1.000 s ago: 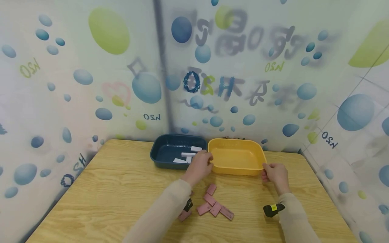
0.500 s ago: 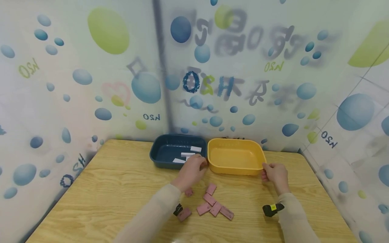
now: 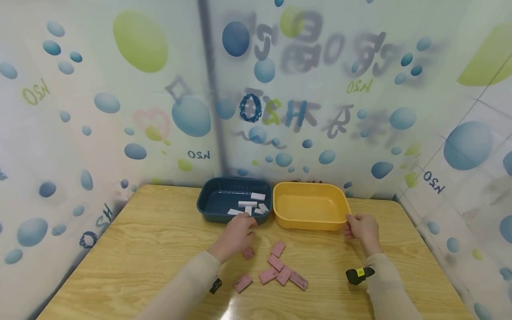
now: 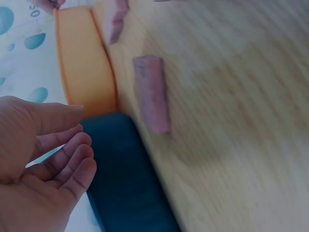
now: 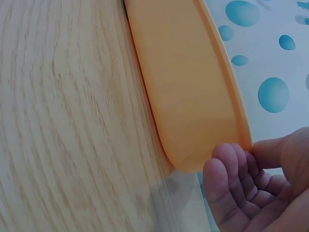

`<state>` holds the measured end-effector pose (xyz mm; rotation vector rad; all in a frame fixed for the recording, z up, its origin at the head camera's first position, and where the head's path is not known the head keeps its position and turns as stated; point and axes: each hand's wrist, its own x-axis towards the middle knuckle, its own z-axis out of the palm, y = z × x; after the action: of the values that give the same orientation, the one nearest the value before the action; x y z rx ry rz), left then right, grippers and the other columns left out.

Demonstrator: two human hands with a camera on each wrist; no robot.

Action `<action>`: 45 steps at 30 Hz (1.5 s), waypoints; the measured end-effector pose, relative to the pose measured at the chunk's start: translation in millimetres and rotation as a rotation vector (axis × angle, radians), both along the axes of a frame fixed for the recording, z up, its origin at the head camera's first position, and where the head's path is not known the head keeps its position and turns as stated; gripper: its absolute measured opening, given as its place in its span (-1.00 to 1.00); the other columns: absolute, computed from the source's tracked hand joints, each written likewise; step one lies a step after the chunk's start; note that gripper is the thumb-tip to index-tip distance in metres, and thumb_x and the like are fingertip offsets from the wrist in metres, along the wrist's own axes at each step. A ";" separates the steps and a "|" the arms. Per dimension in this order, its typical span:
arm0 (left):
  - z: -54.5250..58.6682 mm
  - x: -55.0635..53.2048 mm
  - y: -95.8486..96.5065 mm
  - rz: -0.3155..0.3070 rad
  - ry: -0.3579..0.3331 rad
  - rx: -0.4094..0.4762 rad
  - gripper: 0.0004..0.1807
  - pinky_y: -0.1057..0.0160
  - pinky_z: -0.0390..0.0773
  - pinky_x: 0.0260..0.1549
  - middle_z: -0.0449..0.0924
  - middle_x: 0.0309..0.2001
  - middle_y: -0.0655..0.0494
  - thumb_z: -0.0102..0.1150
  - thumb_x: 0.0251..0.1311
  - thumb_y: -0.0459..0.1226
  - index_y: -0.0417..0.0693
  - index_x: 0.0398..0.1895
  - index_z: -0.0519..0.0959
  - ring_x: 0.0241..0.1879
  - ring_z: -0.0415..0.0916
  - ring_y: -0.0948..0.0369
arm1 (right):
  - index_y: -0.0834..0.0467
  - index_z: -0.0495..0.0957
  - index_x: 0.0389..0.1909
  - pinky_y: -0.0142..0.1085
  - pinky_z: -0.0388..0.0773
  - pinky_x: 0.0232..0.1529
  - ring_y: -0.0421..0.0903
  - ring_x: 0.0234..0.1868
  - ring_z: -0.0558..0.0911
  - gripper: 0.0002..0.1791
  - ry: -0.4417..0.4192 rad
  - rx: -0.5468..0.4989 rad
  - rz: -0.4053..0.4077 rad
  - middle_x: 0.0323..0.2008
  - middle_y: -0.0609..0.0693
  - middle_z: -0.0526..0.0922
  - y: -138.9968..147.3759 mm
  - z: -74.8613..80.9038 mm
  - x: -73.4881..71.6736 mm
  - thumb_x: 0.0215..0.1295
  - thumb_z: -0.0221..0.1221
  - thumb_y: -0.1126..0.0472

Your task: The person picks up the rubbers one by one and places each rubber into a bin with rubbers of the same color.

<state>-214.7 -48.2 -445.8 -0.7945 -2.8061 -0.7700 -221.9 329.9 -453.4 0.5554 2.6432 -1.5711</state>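
At the front right corner of the yellow tray [image 3: 312, 224], my right hand [image 3: 363, 229] pinches the rim between thumb and curled fingers [image 5: 219, 183]. My left hand [image 3: 234, 235] is just in front of the dark blue tray [image 3: 212, 213], fingers loosely bent and nothing held, as the left wrist view shows. White rectangular blocks [image 3: 258, 196], several of them, lie inside the blue tray. Nearest the left hand on the table is a pink block [image 3: 248, 253], partly hidden by it in the head view. Another pink block [image 3: 242, 283] lies closer to me.
Both trays stand side by side at the back of the wooden table [image 3: 160, 240], against a patterned wall sheet [image 3: 192, 80]. A cluster of several pink blocks [image 3: 276, 262] lies in front of the yellow tray, some touching each other.
My left hand has moved left and toward me, from between the two trays to before the blue tray, uncovering white blocks and pink blocks. The right hand stays on the yellow rim.
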 end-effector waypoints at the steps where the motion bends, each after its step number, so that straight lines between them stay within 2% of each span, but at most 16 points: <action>1: -0.8 0.5 -1.7 -0.001 0.000 -0.001 -0.89 0.00 0.62 -0.11 0.63 -0.27 -0.01 0.38 0.13 -0.48 -0.26 -0.25 0.71 -0.20 0.57 0.03 | 0.53 0.56 -0.11 -0.28 0.71 -0.43 -0.20 -0.56 0.67 -0.55 0.000 -0.002 0.001 -0.51 0.04 0.67 0.4 0.0 -0.2 0.60 -0.02 0.15; 7: -8.0 2.4 -10.2 0.022 -0.019 -0.033 -0.87 0.06 0.62 -0.17 0.62 -0.31 0.01 0.40 0.13 -0.47 -0.26 -0.24 0.72 -0.26 0.52 0.10 | 0.53 0.56 -0.13 -0.29 0.71 -0.44 -0.20 -0.56 0.67 -0.56 0.006 -0.011 0.003 -0.52 0.04 0.66 2.0 -1.8 -2.1 0.61 -0.02 0.15; 14: -14.4 4.0 -20.5 -0.001 -0.007 -0.033 -0.83 0.05 0.65 -0.15 0.61 -0.32 0.02 0.41 0.09 -0.48 -0.26 -0.21 0.72 -0.25 0.56 0.09 | 0.51 0.56 -0.16 -0.27 0.71 -0.42 -0.20 -0.55 0.66 -0.57 0.006 -0.010 -0.001 -0.51 0.05 0.67 0.7 -0.6 -2.7 0.59 -0.02 0.16; 20: -14.0 5.9 -27.4 -0.018 -0.055 -0.077 -0.82 0.05 0.65 -0.17 0.58 -0.33 0.02 0.42 0.15 -0.47 -0.25 -0.17 0.72 -0.28 0.53 0.12 | 0.50 0.56 -0.16 -0.27 0.71 -0.40 -0.20 -0.55 0.66 -0.59 -0.007 -0.016 -0.006 -0.51 0.04 0.68 -0.6 1.8 -1.8 0.59 -0.01 0.16; 25: -12.6 7.5 -30.6 -0.042 -0.102 -0.124 -0.79 0.05 0.66 -0.12 0.62 -0.26 -0.03 0.42 0.17 -0.47 -0.23 -0.11 0.71 -0.24 0.57 0.11 | 0.50 0.56 -0.14 -0.28 0.71 -0.41 -0.21 -0.55 0.66 -0.58 -0.011 -0.013 -0.001 -0.51 0.04 0.69 -0.6 3.6 -1.3 0.60 -0.01 0.16; 32: -13.5 10.6 -34.2 -0.116 -0.029 -0.153 -0.80 0.04 0.67 -0.08 0.68 -0.22 -0.07 0.40 0.15 -0.51 -0.25 -0.14 0.72 -0.19 0.63 0.05 | 0.52 0.54 -0.11 -0.27 0.71 -0.40 -0.20 -0.55 0.66 -0.57 -0.010 -0.020 0.002 -0.52 0.03 0.68 -0.9 3.6 -0.6 0.61 -0.02 0.16; 41: -15.8 12.9 -34.1 -0.132 -0.077 -0.198 -0.74 0.10 0.67 -0.06 0.66 -0.21 0.00 0.36 0.12 -0.56 -0.22 -0.12 0.73 -0.18 0.62 0.11 | 0.49 0.55 -0.11 -0.28 0.70 -0.40 -0.19 -0.53 0.65 -0.58 -0.031 -0.025 -0.007 -0.49 0.04 0.66 -0.4 2.5 -1.0 0.62 -0.02 0.15; 45: -18.9 12.3 -34.8 -0.150 -0.048 -0.205 -0.79 0.13 0.67 -0.09 0.66 -0.24 0.03 0.34 0.15 -0.55 -0.19 -0.19 0.73 -0.22 0.62 0.15 | 0.49 0.54 -0.12 -0.28 0.70 -0.40 -0.19 -0.54 0.65 -0.58 -0.030 -0.030 -0.008 -0.50 0.04 0.65 0.0 1.6 -0.9 0.61 -0.03 0.15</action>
<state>-202.3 -83.0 -464.7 -1.0415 -2.9284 -0.5323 -222.8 330.0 -451.9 0.5842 2.5945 -1.5895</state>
